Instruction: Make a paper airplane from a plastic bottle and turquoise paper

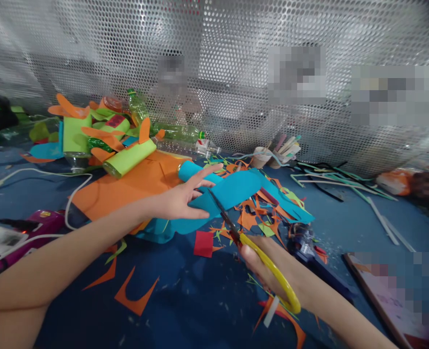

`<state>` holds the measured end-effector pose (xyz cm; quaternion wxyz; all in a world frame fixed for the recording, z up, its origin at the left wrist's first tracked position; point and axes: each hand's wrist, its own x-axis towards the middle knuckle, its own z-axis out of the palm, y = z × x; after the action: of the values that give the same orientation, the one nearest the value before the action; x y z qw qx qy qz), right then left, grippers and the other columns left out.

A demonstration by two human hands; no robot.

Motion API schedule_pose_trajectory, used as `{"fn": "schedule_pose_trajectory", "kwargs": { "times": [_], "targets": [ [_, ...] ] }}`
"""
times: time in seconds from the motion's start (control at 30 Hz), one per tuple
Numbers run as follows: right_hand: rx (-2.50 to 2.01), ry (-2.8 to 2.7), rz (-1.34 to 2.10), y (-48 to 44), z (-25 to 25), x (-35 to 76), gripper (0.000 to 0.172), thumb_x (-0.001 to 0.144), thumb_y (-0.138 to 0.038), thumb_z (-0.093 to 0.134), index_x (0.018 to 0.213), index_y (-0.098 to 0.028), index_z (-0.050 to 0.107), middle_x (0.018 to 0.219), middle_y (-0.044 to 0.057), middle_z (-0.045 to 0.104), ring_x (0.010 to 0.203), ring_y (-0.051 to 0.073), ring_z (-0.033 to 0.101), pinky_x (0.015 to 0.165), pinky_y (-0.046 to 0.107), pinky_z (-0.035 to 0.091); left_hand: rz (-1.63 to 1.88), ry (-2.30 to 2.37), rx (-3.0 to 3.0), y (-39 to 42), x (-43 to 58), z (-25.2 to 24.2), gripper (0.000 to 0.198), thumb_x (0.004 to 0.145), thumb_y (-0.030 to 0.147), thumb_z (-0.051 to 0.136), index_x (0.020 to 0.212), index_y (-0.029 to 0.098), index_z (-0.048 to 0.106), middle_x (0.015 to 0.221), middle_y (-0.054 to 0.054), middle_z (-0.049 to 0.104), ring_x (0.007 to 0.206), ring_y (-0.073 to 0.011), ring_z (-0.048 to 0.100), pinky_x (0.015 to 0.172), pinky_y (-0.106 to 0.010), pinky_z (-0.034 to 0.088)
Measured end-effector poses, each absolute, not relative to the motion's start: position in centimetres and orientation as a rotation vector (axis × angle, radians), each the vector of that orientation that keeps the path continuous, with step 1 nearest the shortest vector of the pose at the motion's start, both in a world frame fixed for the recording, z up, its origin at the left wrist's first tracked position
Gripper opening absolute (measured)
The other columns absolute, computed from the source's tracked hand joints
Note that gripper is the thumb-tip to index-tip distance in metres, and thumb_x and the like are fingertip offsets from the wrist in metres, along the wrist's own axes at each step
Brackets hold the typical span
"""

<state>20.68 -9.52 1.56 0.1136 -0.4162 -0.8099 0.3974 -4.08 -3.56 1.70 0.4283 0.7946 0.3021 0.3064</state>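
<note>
My right hand point(265, 261) grips scissors point(268, 266) with yellow handles. Their dark blades point up and left, with the tips at a strip of blue paper point(236, 189). My left hand point(181, 196) is open, thumb and fingers apart, at the left part of the blue paper; whether it presses on the paper I cannot tell. Behind its fingers lies a blue paper roll point(190, 170). A large orange sheet point(127, 189) spreads under and behind my left hand. Near the scissors is a small red paper square point(203, 243).
Orange scraps point(137, 293) litter the blue table. Paper-wrapped bottles point(130, 157) pile up at back left. A purple tool point(36, 232) with white cables lies left. Cups of sticks point(287, 150) stand by the perforated metal screen point(232, 58). A dark blue tool point(316, 257) lies right.
</note>
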Motion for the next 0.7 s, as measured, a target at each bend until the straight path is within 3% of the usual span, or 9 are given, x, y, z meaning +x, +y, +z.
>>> {"fn": "schedule_pose_trajectory", "kwargs": {
  "times": [0.17,0.3,0.4,0.57,0.7],
  "targets": [
    [-1.252,-2.365,1.198,-9.68,1.48,20.64,0.053,0.086,-0.068,0.023,0.064,-0.021,0.033,0.051,-0.005,0.035,0.042,0.007,0.031,0.039,0.022,0.023,0.671,0.732,2.069,-3.61,-4.35,2.17,0.074,0.078,0.023,0.064,0.139,0.041,0.024,0.148,-0.002,0.025,0.134,-0.0286,0.026,0.105,-0.046,0.03],
    [-1.251,-2.355,1.251,-9.8,1.55,20.55,0.053,0.085,-0.069,0.022,0.064,-0.021,0.032,0.049,-0.005,0.034,0.042,0.007,0.032,0.038,0.022,0.024,0.652,0.727,2.067,-3.67,-4.38,2.21,0.087,0.077,0.025,0.065,0.141,0.043,0.01,0.15,-0.002,0.018,0.136,-0.0292,0.022,0.106,-0.048,0.028],
    [-1.246,-2.363,1.242,-9.78,1.5,20.5,0.054,0.085,-0.07,0.023,0.065,-0.021,0.033,0.05,-0.005,0.035,0.041,0.007,0.032,0.038,0.021,0.025,0.643,0.716,2.064,-3.72,-4.4,2.15,0.084,0.077,0.028,0.065,0.141,0.042,0.012,0.15,-0.003,0.018,0.137,-0.0295,0.019,0.106,-0.047,0.028],
    [-1.252,-2.366,1.235,-9.74,1.45,20.5,0.055,0.083,-0.071,0.025,0.064,-0.021,0.034,0.051,-0.006,0.035,0.042,0.007,0.032,0.038,0.021,0.025,0.62,0.688,2.109,-3.74,-4.48,2.39,0.062,0.078,0.027,0.063,0.132,0.035,0.033,0.142,-0.003,0.032,0.133,-0.026,0.03,0.105,-0.043,0.031],
    [-1.246,-2.378,1.272,-9.83,1.65,20.51,0.053,0.083,-0.07,0.027,0.067,-0.02,0.036,0.052,-0.006,0.036,0.044,0.007,0.034,0.039,0.021,0.026,0.545,0.726,2.116,-3.67,-4.55,2.79,0.062,0.079,0.025,0.062,0.135,0.033,0.035,0.143,-0.004,0.034,0.13,-0.026,0.035,0.104,-0.043,0.033]
  ]
}}
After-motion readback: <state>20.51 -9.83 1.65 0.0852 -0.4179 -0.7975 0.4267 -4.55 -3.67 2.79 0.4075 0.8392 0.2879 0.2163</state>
